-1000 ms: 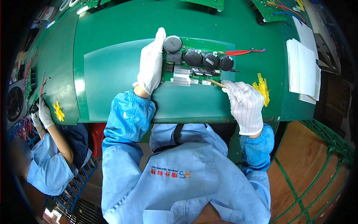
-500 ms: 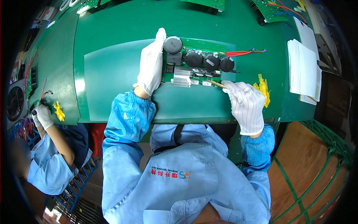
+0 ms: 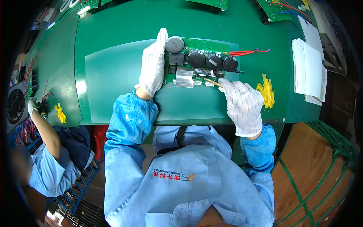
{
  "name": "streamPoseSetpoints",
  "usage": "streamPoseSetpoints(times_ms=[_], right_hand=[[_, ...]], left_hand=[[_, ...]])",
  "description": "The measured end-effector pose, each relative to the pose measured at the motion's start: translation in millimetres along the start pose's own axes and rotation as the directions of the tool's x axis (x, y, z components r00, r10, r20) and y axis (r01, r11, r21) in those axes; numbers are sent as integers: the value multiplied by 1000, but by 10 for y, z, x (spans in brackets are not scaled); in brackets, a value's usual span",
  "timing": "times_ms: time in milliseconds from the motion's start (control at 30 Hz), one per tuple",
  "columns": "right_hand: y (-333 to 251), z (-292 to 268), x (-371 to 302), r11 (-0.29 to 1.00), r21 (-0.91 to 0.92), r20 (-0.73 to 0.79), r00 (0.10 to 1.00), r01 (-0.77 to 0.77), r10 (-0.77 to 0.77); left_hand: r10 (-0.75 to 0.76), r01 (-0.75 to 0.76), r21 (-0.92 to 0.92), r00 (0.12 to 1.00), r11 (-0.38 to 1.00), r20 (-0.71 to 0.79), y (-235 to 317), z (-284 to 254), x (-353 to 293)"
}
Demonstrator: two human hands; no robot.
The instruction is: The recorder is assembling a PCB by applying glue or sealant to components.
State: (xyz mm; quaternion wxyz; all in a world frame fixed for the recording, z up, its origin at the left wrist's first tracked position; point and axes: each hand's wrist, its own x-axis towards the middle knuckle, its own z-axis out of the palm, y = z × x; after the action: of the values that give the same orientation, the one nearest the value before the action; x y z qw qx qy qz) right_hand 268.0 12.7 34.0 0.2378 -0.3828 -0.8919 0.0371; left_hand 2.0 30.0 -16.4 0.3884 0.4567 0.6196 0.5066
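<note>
A green circuit board (image 3: 206,42) lies before me, carrying black round capacitors (image 3: 196,59) and a silver finned heat sink (image 3: 184,77). Red wires (image 3: 247,53) run off its right side. My left hand (image 3: 153,64), in a white glove, rests along the board's left edge with fingers stretched out; its thumb is hard to make out. My right hand (image 3: 244,106), in a striped white glove, is closed on a slim brass-coloured rod-like tool (image 3: 213,82). The tool's far end reaches over the board's near edge, right of the heat sink; its exact contact is too small to tell.
Yellow strips (image 3: 266,92) lie right of my right hand, with white papers (image 3: 304,68) farther right. More circuit boards (image 3: 278,11) stand along the far side. At the left, a co-worker's gloved hand (image 3: 32,106) is near a fan (image 3: 17,105) and wires.
My right hand has moved left with the tool, whose tip now lies closer to the heat sink. My left hand and the board have barely shifted. The co-worker's arm has moved.
</note>
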Motion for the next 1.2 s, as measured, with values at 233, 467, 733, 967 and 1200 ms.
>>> streamPoseSetpoints(times_ms=[233,467,733,967,1200], right_hand=[[6,31,-6,1000,-22,-11,1000,3,-3],[-5,21,-30,999,51,25,1000,-13,11],[-15,4,-27,1000,20,20,1000,6,-7],[-91,-13,-56,999,-53,27,1000,-12,13],[-95,-39,-50,999,-4,30,998,-53,53]], left_hand=[[91,-98,130,994,987,59,-64,-61,20],[99,-126,229,987,965,127,-175,-104,29],[-7,-8,150,995,989,100,-51,-89,52],[224,-226,174,974,959,31,-150,-36,19],[197,-196,80,980,977,-4,-75,-11,6]])
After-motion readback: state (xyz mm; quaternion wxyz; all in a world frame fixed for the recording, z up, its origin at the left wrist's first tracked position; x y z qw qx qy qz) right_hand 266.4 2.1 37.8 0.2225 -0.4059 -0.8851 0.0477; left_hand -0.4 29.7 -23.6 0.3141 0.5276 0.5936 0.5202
